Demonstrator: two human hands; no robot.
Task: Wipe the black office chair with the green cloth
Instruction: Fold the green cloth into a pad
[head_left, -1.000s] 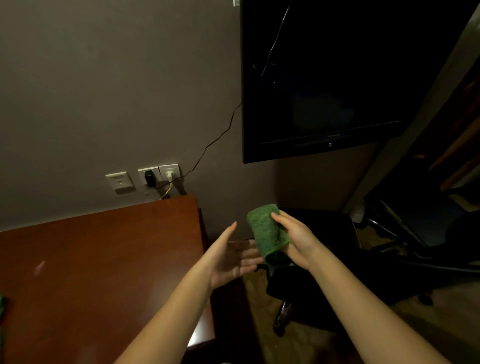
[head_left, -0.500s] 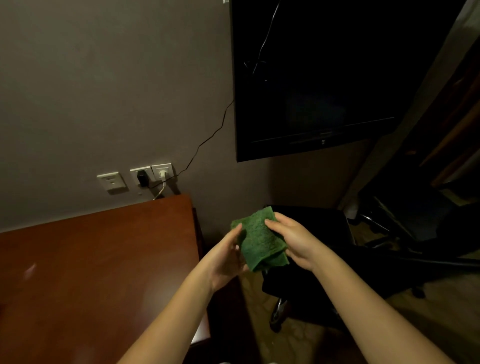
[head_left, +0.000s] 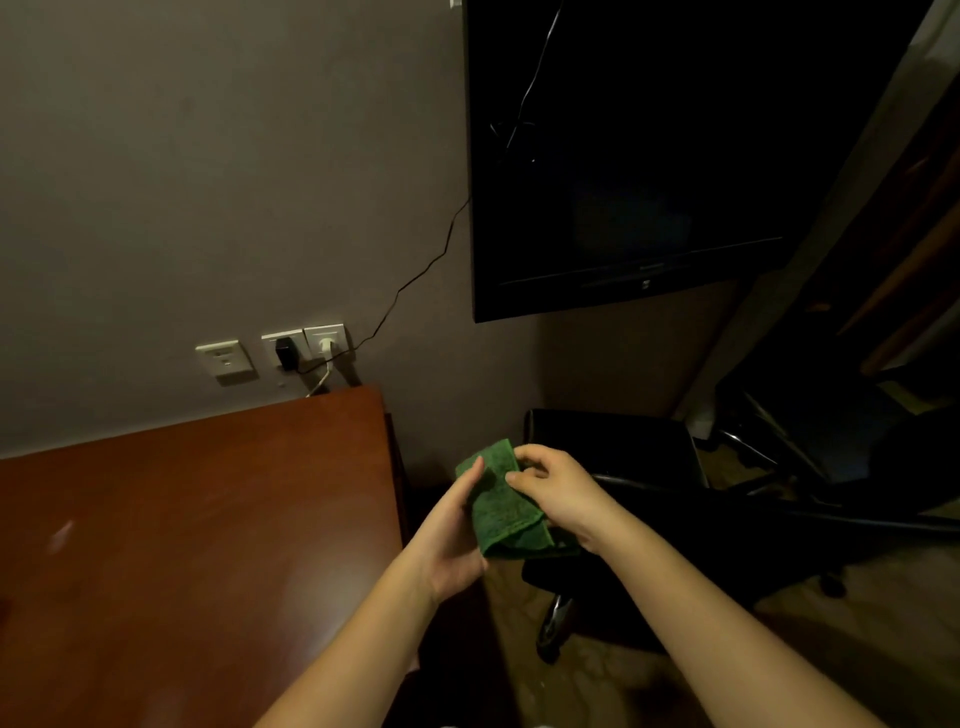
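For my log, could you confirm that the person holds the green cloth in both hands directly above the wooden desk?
Not quite: in the head view the left hand and right hand hold the green cloth beyond the right edge of the wooden desk, in front of the black office chair.

A second ago the left hand (head_left: 451, 540) was open and clear of the green cloth (head_left: 501, 512). It has since closed in and now cradles the cloth from the left, thumb over its upper edge. The cloth, earlier an upright roll in the right hand (head_left: 563, 491), now lies flatter between both hands, the right pinching its top.
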